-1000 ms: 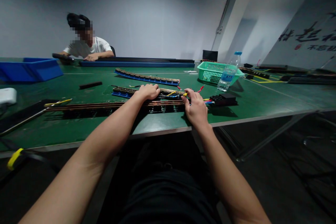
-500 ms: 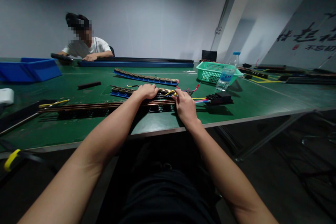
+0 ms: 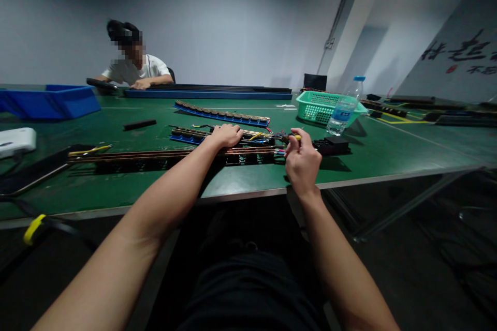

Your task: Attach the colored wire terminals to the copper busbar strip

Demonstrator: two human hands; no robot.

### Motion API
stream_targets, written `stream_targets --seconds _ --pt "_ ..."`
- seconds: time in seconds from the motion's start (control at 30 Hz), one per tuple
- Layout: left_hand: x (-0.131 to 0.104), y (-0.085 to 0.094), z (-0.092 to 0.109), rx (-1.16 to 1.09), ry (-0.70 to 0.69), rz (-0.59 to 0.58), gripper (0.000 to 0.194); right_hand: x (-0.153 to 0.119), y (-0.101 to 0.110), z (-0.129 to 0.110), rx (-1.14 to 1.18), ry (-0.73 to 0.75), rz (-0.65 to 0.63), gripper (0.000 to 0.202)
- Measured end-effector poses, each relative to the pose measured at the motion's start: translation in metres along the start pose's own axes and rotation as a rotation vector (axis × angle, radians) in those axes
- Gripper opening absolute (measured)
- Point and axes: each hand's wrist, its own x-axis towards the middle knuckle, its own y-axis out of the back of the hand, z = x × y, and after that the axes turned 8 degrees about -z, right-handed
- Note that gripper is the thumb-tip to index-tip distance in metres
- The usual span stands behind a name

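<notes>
A long black rail with copper bars (image 3: 171,154) lies across the table in front of me. My left hand (image 3: 227,136) rests at its far side with the fingers bent down; what they grip is hidden. Just behind is a shorter blue-based strip (image 3: 190,135) with brass-coloured bars, touching or close to that hand. My right hand (image 3: 303,160) is closed on a small piece with a yellow end (image 3: 297,137), whose kind I cannot make out. Thin coloured wires (image 3: 277,136) lie left of my right fingers. A black end block (image 3: 332,146) sits right of this hand.
Another blue-based strip (image 3: 223,114) lies farther back. A green basket (image 3: 310,108) and a water bottle (image 3: 341,116) stand at the right. Blue bins (image 3: 73,102), a white device (image 3: 17,142) and a black bar (image 3: 140,124) are left. A person (image 3: 143,70) sits opposite.
My right hand has moved right and slightly up off the rail, with the yellow-ended piece in its fingers. My left hand stays at the rail. The view has shifted slightly left.
</notes>
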Motion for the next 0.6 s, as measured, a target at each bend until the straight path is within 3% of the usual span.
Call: stream_targets --seconds 0.17,0.33,0.6 --pt "0.0 0.0 -0.001 -0.016 -0.01 -0.004 0.054 -0.023 0.031 -0.014 0.172 -0.027 0.188 0.038" --pt "0.0 0.0 0.0 -0.027 -0.01 -0.006 0.056 -0.042 0.057 -0.039 0.321 -0.057 0.161 0.033" --pt "-0.002 0.001 0.001 -0.044 -0.029 -0.002 0.057 -0.049 0.048 -0.021 0.284 -0.07 0.054 0.034"
